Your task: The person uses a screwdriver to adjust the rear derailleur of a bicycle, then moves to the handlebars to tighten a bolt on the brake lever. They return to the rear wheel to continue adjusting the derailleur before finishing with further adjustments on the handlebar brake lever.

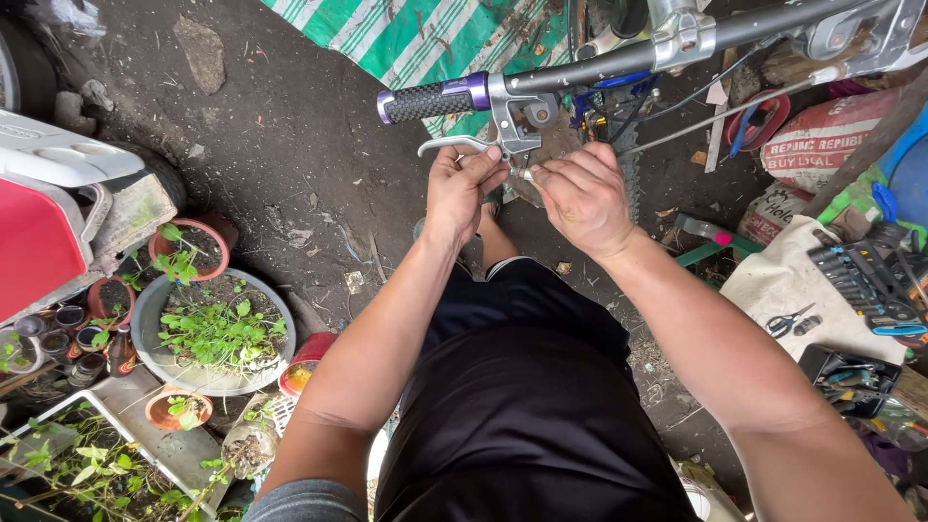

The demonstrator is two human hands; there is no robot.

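A bicycle handlebar (619, 58) runs across the top, ending in a black grip with purple rings (430, 100). Below it hangs a silver brake lever (464, 145) on its clamp (517, 121). My left hand (459, 188) has its fingertips on the lever next to the clamp. My right hand (580, 193) pinches something small just under the clamp; what it pinches is too small to tell. A thin cable (715, 114) leads from the lever area to the right.
Potted plants (217, 333) and small pots stand on the dirt at left, beside a red and white box (43, 208). A green striped tarp (435, 34) lies ahead. Tool cases (865, 275), scissors (791, 322) and sacks sit at right.
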